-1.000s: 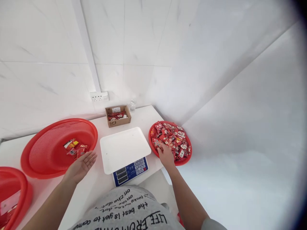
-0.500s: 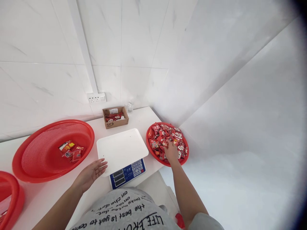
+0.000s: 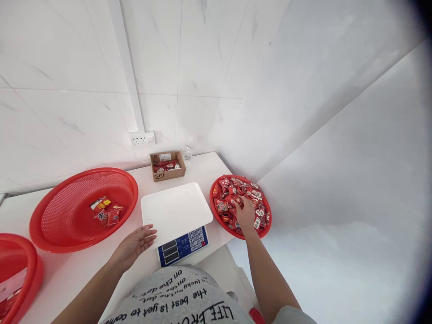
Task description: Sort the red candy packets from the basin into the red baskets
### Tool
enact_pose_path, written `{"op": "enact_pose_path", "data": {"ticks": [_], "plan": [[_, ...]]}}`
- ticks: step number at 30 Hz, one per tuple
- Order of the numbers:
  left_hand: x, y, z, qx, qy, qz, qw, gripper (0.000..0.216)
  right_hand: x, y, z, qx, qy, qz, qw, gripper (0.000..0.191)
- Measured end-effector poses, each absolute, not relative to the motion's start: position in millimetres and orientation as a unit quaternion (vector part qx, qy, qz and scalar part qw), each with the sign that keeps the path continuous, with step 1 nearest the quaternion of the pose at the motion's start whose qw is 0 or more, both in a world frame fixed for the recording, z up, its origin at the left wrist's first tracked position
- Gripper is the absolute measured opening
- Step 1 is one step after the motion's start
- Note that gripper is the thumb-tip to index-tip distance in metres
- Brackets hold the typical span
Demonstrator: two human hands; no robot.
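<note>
My right hand (image 3: 245, 213) reaches into a round red basket (image 3: 216, 215) heaped with small red snack packets (image 3: 225, 183). Its fingers are bent closed around a red packet (image 3: 233, 199) on top of the heap; the fingertips are partly hidden. My left hand (image 3: 137, 245) is open, fingers stretched out, at the near left corner of a white tray (image 3: 175, 209). That tray lies on a digital scale with a blue keypad panel (image 3: 184, 246), and nothing but a few dark specks shows on it.
A large red basket (image 3: 43, 216) with a few packets stands on the left of the white table (image 3: 205, 163). Part of another red basket (image 3: 35, 270) shows nearer me. Behind the scale are a cardboard box (image 3: 168, 174) of packets and a clear jar (image 3: 188, 153).
The view has shifted slightly, so things sit a little further right. My right hand has moved slightly among the packets, and a red packet now shows at its fingers. My left hand stays by the tray.
</note>
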State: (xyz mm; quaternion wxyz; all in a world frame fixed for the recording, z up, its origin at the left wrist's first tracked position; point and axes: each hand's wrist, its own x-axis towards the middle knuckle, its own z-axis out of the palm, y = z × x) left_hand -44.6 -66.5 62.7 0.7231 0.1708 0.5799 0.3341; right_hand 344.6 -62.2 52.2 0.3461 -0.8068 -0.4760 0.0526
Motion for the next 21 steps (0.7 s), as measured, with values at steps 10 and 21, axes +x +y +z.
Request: {"op": "enact_pose_path", "data": {"ticks": [10,21], "plan": [[12,-81,80,0.389,0.491,0.236,0.743,0.033,178,-79,48,-0.57,-0.394,0.561,0.453,0.028],[-1,-80,74,0.445,0.489,0.264,0.702,0.034,159,-75,60,-0.568,-0.493,0.553,0.359,0.035]]}}
